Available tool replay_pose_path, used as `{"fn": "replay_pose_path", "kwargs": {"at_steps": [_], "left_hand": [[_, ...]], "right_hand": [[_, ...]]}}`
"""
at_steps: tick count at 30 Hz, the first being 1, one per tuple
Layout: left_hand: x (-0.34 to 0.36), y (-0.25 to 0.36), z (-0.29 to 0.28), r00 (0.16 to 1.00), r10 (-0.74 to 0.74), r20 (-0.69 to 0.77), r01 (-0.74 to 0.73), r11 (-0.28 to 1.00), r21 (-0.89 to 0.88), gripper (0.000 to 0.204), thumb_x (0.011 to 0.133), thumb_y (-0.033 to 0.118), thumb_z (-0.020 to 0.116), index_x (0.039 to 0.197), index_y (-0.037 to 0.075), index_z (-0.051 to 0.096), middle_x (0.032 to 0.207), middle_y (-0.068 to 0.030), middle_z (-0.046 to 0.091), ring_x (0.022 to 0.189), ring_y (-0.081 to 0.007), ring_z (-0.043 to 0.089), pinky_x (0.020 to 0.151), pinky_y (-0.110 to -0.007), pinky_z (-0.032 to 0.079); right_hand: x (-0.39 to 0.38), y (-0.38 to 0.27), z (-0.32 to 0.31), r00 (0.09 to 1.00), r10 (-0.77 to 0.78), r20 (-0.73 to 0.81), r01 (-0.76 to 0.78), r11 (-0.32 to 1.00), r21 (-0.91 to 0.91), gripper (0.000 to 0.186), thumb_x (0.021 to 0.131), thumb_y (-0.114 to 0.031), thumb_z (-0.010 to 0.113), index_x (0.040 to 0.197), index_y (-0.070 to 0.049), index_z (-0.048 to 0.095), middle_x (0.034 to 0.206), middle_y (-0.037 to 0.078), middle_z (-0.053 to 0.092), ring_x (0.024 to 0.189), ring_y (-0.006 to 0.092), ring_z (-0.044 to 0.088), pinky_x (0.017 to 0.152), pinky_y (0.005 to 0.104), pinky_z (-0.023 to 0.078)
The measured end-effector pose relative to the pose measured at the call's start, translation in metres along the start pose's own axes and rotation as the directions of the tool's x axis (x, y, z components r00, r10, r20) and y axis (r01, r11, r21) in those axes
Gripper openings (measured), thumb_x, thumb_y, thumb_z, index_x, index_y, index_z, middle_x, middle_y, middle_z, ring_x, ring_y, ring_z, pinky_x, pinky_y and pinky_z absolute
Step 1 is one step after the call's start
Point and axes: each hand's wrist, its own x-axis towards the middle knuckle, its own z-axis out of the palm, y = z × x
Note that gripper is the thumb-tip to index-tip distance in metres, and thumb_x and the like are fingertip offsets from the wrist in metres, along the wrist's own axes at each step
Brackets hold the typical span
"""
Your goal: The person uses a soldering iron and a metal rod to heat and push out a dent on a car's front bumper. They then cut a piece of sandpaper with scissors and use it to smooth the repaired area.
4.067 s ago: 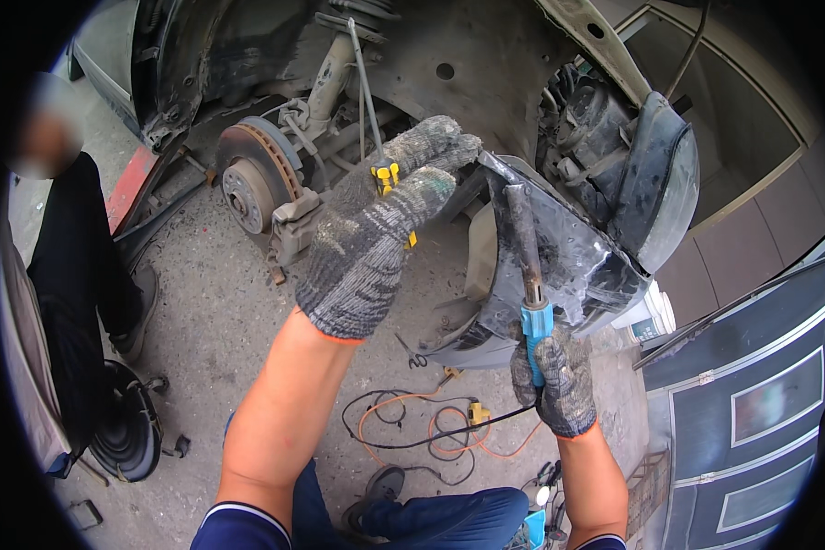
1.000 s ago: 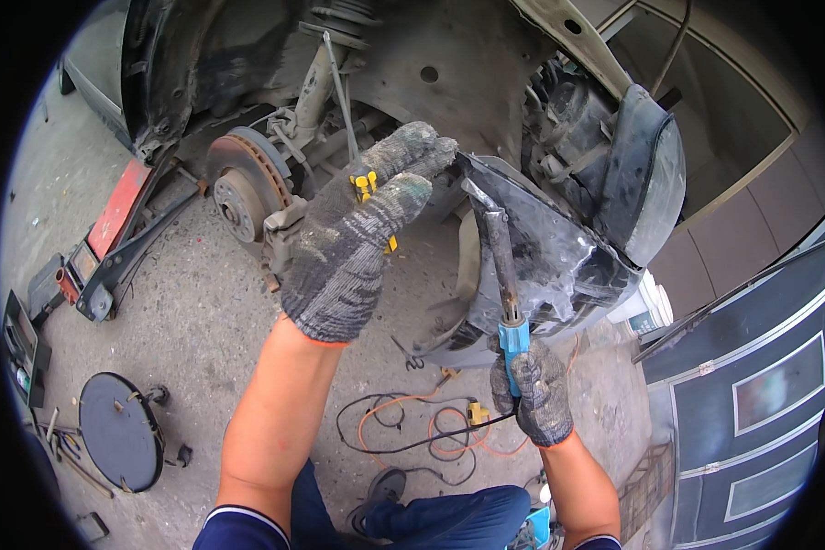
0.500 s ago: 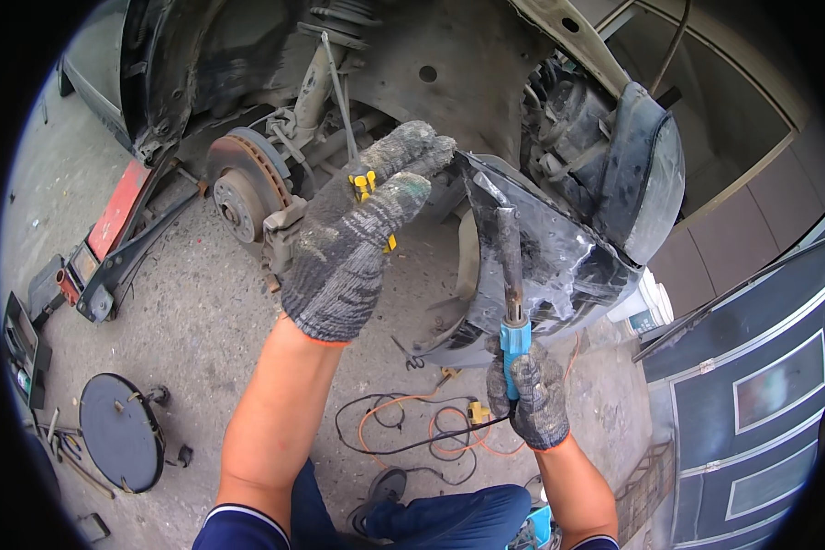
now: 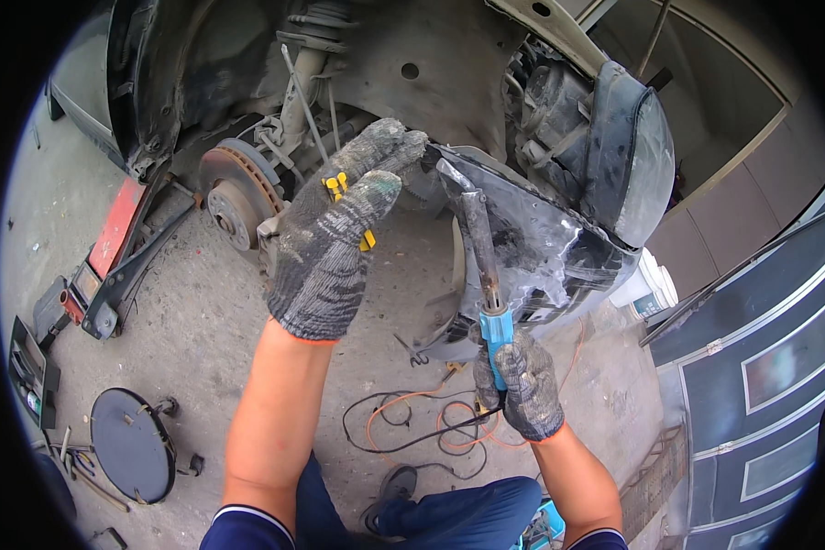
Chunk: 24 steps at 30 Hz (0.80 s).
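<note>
While the gloved left hand (image 4: 325,252) is wrapped around a yellow-handled screwdriver (image 4: 336,187), its fingertips at the upper left corner of the dark bumper (image 4: 533,252), the gloved right hand (image 4: 524,385) is clamped on the blue handle of a metal-barrelled tool (image 4: 478,240) before the bumper. Whether the left fingertips touch that corner, I cannot tell. Left of the bumper is a brake disc (image 4: 236,213).

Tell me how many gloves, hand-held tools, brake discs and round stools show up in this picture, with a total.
Gloves: 2 (left glove, right glove)
Hand-held tools: 2 (yellow-handled tool, blue-handled tool)
Brake discs: 1 (rusty brake disc)
Round stools: 1 (dark round stool)
Total: 6
</note>
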Motion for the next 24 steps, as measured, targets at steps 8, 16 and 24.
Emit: {"fn": "replay_pose_path", "kwargs": {"at_steps": [8,16,24], "left_hand": [[-0.002,0.001,-0.002,0.999,-0.036,-0.017,0.035,0.998,-0.047,0.050,0.089,0.012,0.058,0.134,-0.005,0.046,0.133,-0.0223,0.053,0.125,-0.0302,0.051,0.110,-0.039,0.037],[-0.019,0.005,-0.001,0.973,0.107,-0.204,-0.052,0.965,0.258,0.036,0.094,0.011,0.056,0.127,-0.001,0.054,0.117,-0.0143,0.064,0.106,-0.0215,0.064,0.090,-0.030,0.050],[-0.040,-0.023,0.017,0.869,0.190,0.457,-0.493,0.259,0.830,0.039,0.088,0.005,0.060,0.126,0.002,0.057,0.142,-0.0230,0.043,0.127,-0.0357,0.048,0.102,-0.039,0.042]], "right_hand": [[-0.053,0.038,-0.023,0.987,0.089,-0.133,-0.068,0.985,0.160,0.058,0.088,-0.048,0.064,0.114,0.003,0.056,0.062,0.003,0.052,0.046,0.0110,0.047,0.042,0.0247,0.036],[-0.136,0.108,-0.039,0.932,0.114,-0.343,-0.009,0.955,0.295,0.052,0.088,-0.043,0.065,0.112,0.002,0.057,0.064,0.004,0.054,0.045,0.0115,0.048,0.040,0.0246,0.037],[-0.187,0.187,-0.090,0.660,0.218,-0.719,0.086,0.929,0.360,0.035,0.094,-0.032,0.059,0.110,-0.001,0.055,0.056,0.002,0.051,0.036,0.0107,0.043,0.032,0.0243,0.033]]}}
